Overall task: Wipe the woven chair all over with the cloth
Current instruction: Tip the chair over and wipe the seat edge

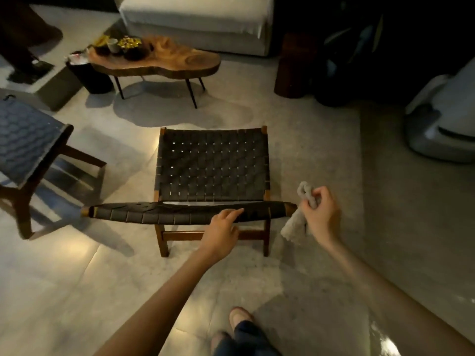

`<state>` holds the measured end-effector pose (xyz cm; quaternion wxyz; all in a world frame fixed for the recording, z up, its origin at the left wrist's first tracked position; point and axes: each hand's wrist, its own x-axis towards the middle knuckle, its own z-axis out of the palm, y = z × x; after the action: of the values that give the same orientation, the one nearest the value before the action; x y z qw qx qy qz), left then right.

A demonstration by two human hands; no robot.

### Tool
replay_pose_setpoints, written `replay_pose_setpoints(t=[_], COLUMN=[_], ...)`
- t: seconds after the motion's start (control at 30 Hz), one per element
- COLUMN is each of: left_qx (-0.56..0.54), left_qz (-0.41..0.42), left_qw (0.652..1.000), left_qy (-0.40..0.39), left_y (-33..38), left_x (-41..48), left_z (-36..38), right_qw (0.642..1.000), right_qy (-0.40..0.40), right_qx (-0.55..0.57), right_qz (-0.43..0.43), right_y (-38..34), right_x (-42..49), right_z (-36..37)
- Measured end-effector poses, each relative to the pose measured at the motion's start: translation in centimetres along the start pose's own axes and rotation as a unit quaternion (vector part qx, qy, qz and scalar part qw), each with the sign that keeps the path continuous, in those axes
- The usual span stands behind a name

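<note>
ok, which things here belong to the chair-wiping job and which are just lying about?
Job: woven chair, cloth, right hand gripping the cloth, left hand touching the chair's back.
Lying about: slab coffee table, blue chair, sofa, white appliance.

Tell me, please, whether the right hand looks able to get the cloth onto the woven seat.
Probably yes. The right hand grips the cloth beside the right end of the backrest; the woven seat beyond lies bare, so it need only pass over that rail.
</note>
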<state>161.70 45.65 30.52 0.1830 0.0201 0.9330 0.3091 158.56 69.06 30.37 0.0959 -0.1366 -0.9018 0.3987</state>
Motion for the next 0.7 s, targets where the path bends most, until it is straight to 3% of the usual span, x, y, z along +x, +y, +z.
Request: replay_pose_setpoints(t=[0.2, 0.3, 0.4, 0.5, 0.6, 0.7], left_qx=[0.117, 0.165, 0.206, 0.231, 0.225, 0.206], left_qz=[0.017, 0.000, 0.005, 0.038, 0.053, 0.055], left_qw=[0.990, 0.978, 0.966, 0.961, 0.964, 0.968], left_qy=[-0.076, -0.126, -0.158, -0.148, -0.134, -0.134], left_y=[-1.9, -3.3, -4.7, -6.0, -6.4, -6.5], left_x=[6.0, 8.3, 9.5, 10.0, 10.4, 10.5], left_z=[2.0, 2.7, 3.2, 3.8, 3.9, 3.9], right_qw=[0.991, 0.984, 0.985, 0.975, 0.981, 0.994], right_qy=[-0.110, -0.114, -0.161, -0.216, -0.182, -0.059], right_qx=[-0.079, -0.136, -0.054, -0.048, -0.070, -0.084], right_qz=[-0.002, -0.018, 0.032, 0.000, -0.026, -0.030], right_y=[3.2, 5.3, 6.5, 7.4, 7.5, 7.2], right_x=[3.1, 3.5, 4.0, 4.3, 3.9, 1.2], right_z=[5.6, 8.2, 9.0, 8.8, 9.0, 10.1])
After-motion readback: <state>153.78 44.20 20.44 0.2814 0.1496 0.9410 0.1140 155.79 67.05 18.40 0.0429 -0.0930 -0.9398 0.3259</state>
